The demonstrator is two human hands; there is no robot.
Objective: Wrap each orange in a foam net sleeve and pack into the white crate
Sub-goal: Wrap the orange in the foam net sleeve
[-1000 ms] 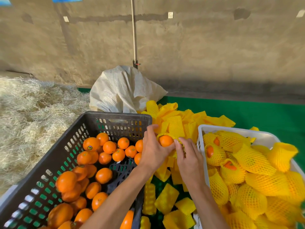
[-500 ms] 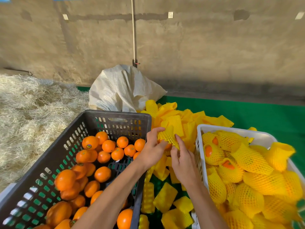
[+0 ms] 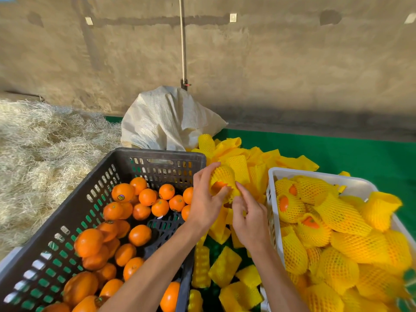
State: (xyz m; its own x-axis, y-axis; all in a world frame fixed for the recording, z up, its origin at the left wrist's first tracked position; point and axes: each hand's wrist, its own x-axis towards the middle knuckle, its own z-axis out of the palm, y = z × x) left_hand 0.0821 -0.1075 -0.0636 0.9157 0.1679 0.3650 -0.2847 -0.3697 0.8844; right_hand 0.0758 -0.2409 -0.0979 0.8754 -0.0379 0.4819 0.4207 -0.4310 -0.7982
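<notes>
My left hand (image 3: 206,200) grips an orange (image 3: 218,185) that sits inside a yellow foam net sleeve (image 3: 222,176); only a patch of orange skin shows at the sleeve's open end. My right hand (image 3: 249,218) is just below and to the right, its fingertips pinching the sleeve's lower edge. Both hands hover between the two crates. The white crate (image 3: 315,174) on the right holds several sleeved oranges (image 3: 337,221). The black crate (image 3: 157,157) on the left holds several bare oranges (image 3: 146,197).
A heap of loose yellow foam sleeves (image 3: 254,158) lies between and behind the crates on a green mat (image 3: 337,152). A white woven sack (image 3: 166,120) stands behind the black crate. Straw (image 3: 45,149) covers the ground at left. A wall closes the back.
One second ago the orange was bare in my left hand. The sleeve has since been pulled over it and now covers most of it. Both hands stayed between the crates.
</notes>
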